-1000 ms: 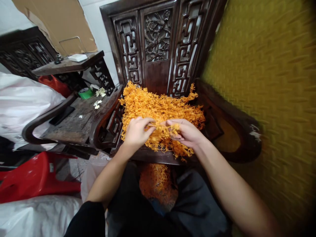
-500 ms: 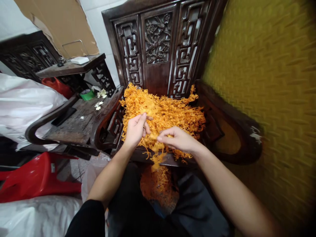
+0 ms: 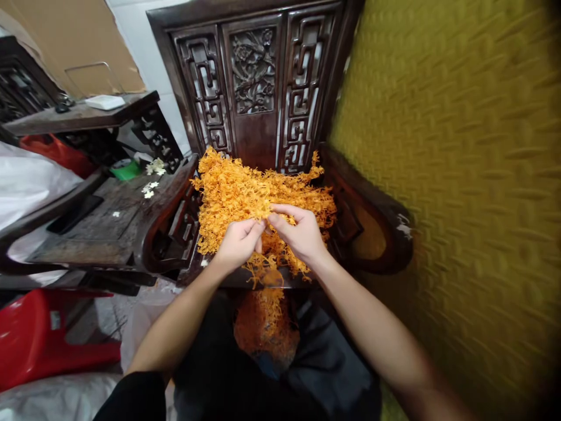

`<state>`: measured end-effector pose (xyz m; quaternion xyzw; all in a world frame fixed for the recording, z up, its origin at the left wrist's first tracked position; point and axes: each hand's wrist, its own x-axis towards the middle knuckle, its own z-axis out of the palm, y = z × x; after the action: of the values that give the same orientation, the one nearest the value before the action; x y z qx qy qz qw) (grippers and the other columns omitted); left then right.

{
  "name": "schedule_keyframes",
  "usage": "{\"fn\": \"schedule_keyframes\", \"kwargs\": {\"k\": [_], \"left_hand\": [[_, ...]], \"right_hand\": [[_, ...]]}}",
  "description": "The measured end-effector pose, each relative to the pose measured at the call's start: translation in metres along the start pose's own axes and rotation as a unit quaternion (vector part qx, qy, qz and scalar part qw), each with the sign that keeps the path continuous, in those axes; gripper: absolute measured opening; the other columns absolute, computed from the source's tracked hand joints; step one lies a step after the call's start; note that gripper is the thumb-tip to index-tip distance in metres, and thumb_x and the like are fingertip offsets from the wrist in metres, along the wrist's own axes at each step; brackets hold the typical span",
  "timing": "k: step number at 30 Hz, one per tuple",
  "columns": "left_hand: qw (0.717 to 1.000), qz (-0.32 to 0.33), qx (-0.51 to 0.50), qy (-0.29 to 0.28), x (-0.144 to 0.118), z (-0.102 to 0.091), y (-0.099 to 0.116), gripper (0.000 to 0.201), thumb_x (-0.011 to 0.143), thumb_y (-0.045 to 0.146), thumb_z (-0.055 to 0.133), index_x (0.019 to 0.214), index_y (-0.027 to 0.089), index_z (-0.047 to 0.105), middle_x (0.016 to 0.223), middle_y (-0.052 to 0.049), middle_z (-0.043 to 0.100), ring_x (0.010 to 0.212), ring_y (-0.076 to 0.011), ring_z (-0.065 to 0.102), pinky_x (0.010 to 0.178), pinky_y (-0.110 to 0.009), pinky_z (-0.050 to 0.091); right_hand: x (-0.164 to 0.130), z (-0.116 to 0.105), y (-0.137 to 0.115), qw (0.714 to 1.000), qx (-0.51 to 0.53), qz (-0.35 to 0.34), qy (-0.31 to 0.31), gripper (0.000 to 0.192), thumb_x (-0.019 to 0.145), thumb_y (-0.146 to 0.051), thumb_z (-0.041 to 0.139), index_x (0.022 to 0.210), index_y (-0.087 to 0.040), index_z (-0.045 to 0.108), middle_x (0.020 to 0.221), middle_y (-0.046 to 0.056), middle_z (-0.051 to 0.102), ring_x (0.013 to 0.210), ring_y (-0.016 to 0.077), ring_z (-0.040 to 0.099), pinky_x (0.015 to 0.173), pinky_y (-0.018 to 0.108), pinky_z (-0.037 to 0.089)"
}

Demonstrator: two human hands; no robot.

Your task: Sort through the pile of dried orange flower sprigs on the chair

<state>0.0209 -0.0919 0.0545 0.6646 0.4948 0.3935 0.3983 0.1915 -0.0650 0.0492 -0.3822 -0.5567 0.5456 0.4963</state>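
Note:
A big heap of frilly orange stringy pieces (image 3: 232, 193) covers the seat of a dark carved wooden chair (image 3: 256, 137). Over the heap's front part, my left hand (image 3: 240, 241) is closed in a pinch, thumb against the fingers; what sits in it is too small to make out. Fingertips nearly touching it, my right hand (image 3: 300, 231) pinches at a small orange stringy piece, mostly lost against the heap. Loose orange strands hang over the seat's front edge below both hands. Between my knees a reddish-brown round surface (image 3: 245, 327) shows, with orange strands above it.
On the left, a second dark wooden chair (image 3: 109, 222) holds a roll of green tape (image 3: 125, 169), small white flower-shaped pieces (image 3: 150, 188) and a dark flat object (image 3: 74, 214). A red plastic stool (image 3: 26, 327) and white sacks stand at the left. A yellow textured surface (image 3: 460, 146) rises on the right.
My hands have come together, fingertips meeting over the heap; the right hand has risen from lower down beside the left. The whole view has shifted, so the chair sits farther left.

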Motion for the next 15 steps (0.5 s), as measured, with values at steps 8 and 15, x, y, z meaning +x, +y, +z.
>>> {"fn": "schedule_keyframes", "kwargs": {"k": [8, 15], "left_hand": [[1.000, -0.025, 0.012, 0.010, -0.003, 0.009, 0.000, 0.064, 0.098, 0.058, 0.047, 0.051, 0.017, 0.059, 0.043, -0.001, 0.055, 0.039, -0.0082, 0.045, 0.045, -0.022, 0.034], [0.994, -0.047, -0.093, 0.016, -0.002, 0.015, 0.009, 0.047, 0.092, 0.059, 0.060, 0.069, 0.017, 0.056, 0.049, 0.000, 0.063, 0.034, -0.0074, 0.047, 0.040, -0.020, 0.036]], "right_hand": [[-0.006, 0.006, -0.006, 0.991, -0.078, -0.090, 0.055, 0.035, 0.074, -0.048, 0.083, 0.095, -0.021, 0.074, 0.102, 0.007, 0.073, 0.099, 0.0236, 0.066, 0.089, 0.036, 0.052], [-0.005, 0.002, -0.007, 0.992, -0.079, -0.080, 0.050, 0.034, 0.091, -0.053, 0.065, 0.077, -0.022, 0.062, 0.069, 0.001, 0.057, 0.071, 0.0173, 0.055, 0.064, 0.028, 0.043]]}}
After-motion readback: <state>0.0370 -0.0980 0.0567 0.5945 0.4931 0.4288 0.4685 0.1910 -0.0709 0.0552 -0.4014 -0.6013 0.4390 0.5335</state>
